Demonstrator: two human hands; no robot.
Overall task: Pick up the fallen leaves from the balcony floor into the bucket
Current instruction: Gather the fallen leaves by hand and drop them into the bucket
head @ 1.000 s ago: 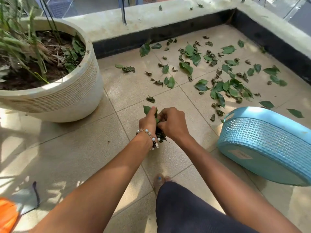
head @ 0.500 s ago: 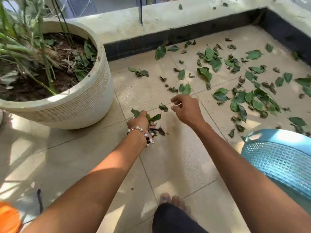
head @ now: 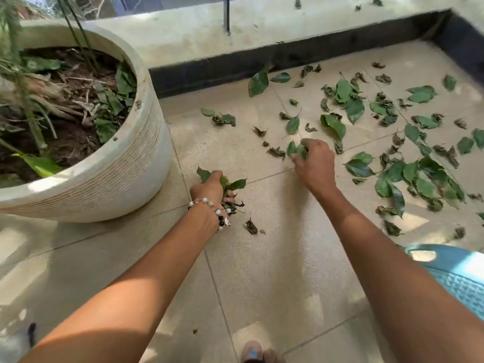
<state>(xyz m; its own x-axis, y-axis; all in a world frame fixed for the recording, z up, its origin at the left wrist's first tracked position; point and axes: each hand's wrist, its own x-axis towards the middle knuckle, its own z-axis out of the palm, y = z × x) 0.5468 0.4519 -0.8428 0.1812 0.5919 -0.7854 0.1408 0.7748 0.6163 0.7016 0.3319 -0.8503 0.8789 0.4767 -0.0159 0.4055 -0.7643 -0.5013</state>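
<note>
The left hand is curled tight round a bunch of green and dried leaves; leaf tips stick out above the fist and crumpled bits hang below it, by the bead bracelet on the wrist. It sits just right of the planter, close to its wall but not touching it. One dry scrap lies on the tile just below this hand.

The right hand is farther from the planter, fingers bent round a couple of green leaves at floor level; the fingertips are hidden behind the hand, so how firmly it pinches them cannot be told.

The loose leaves spread over the floor to the right of the planter, thickest toward the right edge of view, reaching back almost to the dark kerb under the pale ledge. A few small bits lie on the ledge itself. Between the planter and the nearest leaves there is a strip of bare tile, and the tiles in front of the planter, under both forearms, are open too.

The bucket, blue with a woven-pattern side, is well to the right of the planter and nearer the viewer, cut off by the right edge and partly covered by the right forearm; its inside is not visible. The planter's left part runs out of view. Toes show at the bottom edge. The picture is somewhat blurred.
</note>
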